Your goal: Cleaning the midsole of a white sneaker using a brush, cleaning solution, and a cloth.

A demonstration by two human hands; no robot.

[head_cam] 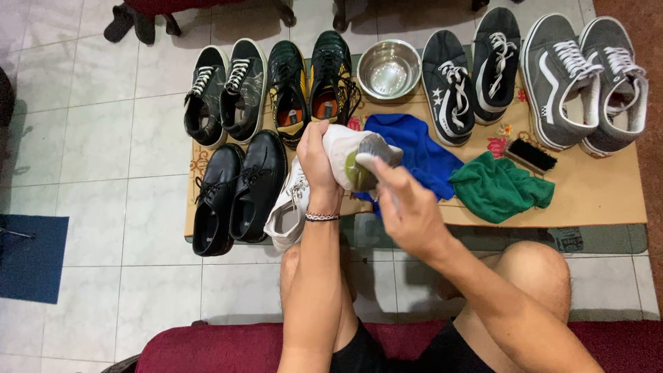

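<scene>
We grip white shoe (349,155) at frame centre, left hand (316,160) clasping it; right hand (407,207) presses grey cloth (376,148) to sole. We judge cleaning midway: partner shoe (289,207) below-left waits. Beyond: brush (530,154), bowl (389,69) idle.

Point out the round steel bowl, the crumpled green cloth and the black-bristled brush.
Round steel bowl (389,69), head view, on its shiny inner bottom.
Crumpled green cloth (498,187), head view, on its middle folds.
Black-bristled brush (532,154), head view, on the bristles.

Head camera looks steeply down, close over the low table (601,200).
</scene>
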